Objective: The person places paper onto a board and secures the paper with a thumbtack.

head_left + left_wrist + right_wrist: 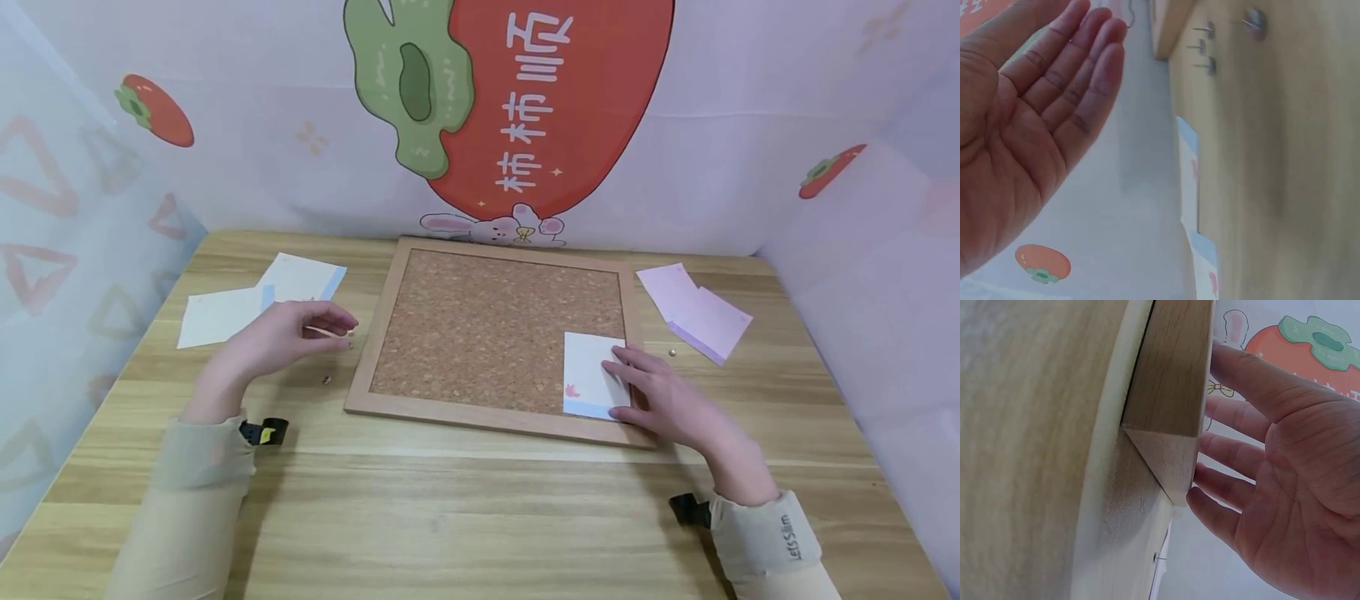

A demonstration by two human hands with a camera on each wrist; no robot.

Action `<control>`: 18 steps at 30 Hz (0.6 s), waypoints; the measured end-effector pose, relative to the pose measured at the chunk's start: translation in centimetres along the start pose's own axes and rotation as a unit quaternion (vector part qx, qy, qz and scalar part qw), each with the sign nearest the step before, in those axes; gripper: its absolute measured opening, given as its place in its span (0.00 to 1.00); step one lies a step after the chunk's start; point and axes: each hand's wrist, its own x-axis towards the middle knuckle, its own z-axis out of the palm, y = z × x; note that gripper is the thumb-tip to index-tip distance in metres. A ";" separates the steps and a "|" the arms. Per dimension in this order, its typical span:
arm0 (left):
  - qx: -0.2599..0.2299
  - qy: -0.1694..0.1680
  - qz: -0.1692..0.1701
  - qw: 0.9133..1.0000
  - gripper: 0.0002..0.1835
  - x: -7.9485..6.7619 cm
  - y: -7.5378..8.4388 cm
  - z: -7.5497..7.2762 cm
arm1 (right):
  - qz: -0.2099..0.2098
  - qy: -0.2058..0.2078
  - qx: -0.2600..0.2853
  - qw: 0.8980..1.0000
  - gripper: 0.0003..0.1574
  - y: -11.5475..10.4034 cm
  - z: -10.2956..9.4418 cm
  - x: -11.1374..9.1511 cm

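A white note card (587,371) with a blue strip and a pink mark lies on the lower right of a wood-framed cork board (480,321). My right hand (660,398) rests on the card's right side with fingers extended, near the frame's corner; the right wrist view shows this hand (1297,469) at the frame edge. Left of the board hovers my left hand (288,333), fingers loosely bent, thumb and fingertips apart. In the left wrist view nothing is seen in this hand (1035,112). Several thumbtacks lie near it, one tack (326,380) below its fingers.
Two white cards (225,315) with blue strips overlap at the table's left. Two pink-purple cards (712,323) lie right of the board, with a thumbtack (672,352) beside them. A printed cloth backdrop (262,167) stands behind the wooden table (450,517).
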 end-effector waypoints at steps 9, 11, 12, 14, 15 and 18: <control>-0.011 -0.051 0.011 0.999 0.15 -1.5 -1.3 0.6 | 0.001 -0.001 0.000 1.000 0.38 0.1 -0.1 -0.2; 0.005 -0.055 0.005 0.998 0.15 -1.8 -1.6 0.7 | -0.002 -0.001 -0.002 1.000 0.38 0.1 -0.1 -0.2; 0.014 -0.055 -0.002 0.998 0.15 -2.0 -1.8 0.8 | -0.004 -0.002 -0.002 1.000 0.38 0.1 -0.1 -0.1; 0.026 -0.056 -0.007 0.998 0.15 -2.4 -2.1 0.9 | -0.005 -0.003 -0.002 1.000 0.38 0.0 0.0 -0.1; 0.031 -0.056 -0.009 0.998 0.15 -2.6 -2.2 0.9 | -0.004 -0.003 -0.002 1.000 0.39 0.0 0.0 -0.1; 0.028 -0.059 -0.011 0.998 0.15 -2.8 -2.6 0.9 | -0.002 -0.005 -0.002 1.000 0.39 0.0 0.0 -0.1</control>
